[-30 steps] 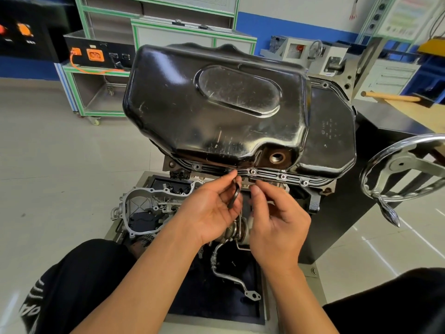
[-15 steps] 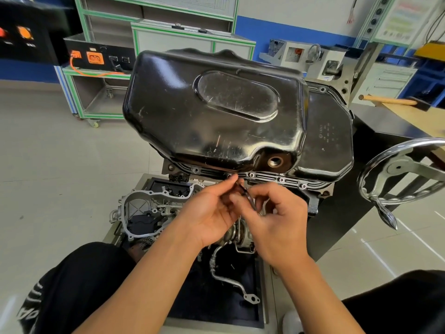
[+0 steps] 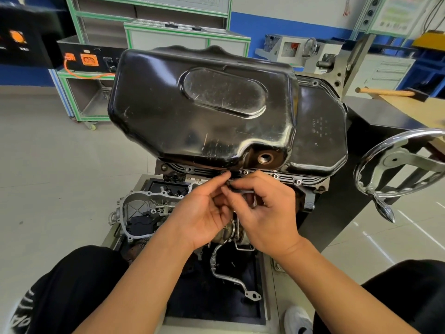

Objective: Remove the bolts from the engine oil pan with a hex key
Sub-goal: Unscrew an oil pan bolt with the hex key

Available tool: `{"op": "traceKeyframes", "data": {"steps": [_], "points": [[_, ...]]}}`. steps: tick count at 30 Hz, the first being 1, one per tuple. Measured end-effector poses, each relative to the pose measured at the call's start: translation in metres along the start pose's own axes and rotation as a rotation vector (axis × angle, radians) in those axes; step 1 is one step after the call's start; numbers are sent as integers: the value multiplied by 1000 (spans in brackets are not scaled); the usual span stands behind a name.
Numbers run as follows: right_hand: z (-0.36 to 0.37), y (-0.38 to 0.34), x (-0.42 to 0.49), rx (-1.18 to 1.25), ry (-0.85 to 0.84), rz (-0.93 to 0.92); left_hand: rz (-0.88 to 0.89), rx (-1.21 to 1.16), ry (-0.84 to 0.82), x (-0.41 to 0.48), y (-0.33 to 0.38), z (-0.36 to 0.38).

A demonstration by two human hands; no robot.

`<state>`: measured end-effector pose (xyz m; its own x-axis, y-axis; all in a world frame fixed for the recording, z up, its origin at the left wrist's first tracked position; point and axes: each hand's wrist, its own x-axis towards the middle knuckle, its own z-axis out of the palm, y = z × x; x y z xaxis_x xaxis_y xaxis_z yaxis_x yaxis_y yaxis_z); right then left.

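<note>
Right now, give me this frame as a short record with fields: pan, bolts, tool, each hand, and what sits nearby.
oil pan: black, facing the camera; drain hole has no plug
bolts: heads visible along the front flange, right of the hands
hex key: dark, roughly level between both hands; tip hidden
left hand: pinches the hex key at the flange
right hand: pinches the hex key's shaft
nearby: handwheel at right; silver housing lower left

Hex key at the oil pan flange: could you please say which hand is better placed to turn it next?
Probably the right hand: it holds the hex key by its long arm, giving leverage. The left hand only pinches the bend at the oil pan flange, steadying the tip.
</note>
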<state>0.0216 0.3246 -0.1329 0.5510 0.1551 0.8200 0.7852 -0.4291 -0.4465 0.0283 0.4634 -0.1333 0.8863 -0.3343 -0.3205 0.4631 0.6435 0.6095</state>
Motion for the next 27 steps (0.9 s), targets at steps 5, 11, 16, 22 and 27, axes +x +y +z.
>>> {"op": "traceKeyframes", "data": {"steps": [5,11,16,22,27], "points": [[6,-1,-6,152,109,164,18,-37,-108,-2,0,0],[12,0,-13,72,208,76,26,-97,-154,-2,0,2],[14,6,-20,-5,151,-30,23,82,-100,-3,1,-1],[19,3,-21,-31,102,-44,23,105,-43,-3,1,-2],[21,0,-14,44,219,65,-11,-63,-158,-5,2,-2]]}}
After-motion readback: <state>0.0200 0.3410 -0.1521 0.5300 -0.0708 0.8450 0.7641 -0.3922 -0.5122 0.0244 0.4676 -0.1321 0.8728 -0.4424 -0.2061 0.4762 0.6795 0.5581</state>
